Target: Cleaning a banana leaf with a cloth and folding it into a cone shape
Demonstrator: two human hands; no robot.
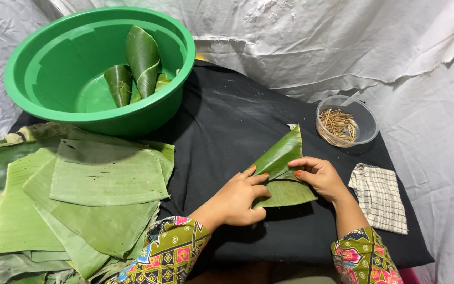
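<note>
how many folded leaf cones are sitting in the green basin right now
2 clearly: a tall leaf cone leaning near the green basin centre, and a shorter cone to its left. Leaf bits beside them may hide another.

A green banana leaf piece (282, 171) is laid on the black-covered counter (227, 126), between the two hands; it is partly folded, one flap being turned up and over into a pointed tip directed away from the person, toward a clear bowl; the glossy darker face is shown on the folded flap, the paler matte face on the flat lower part; its near edge is pressed flat against the cloth; its sides are pinched at left and right.
</note>
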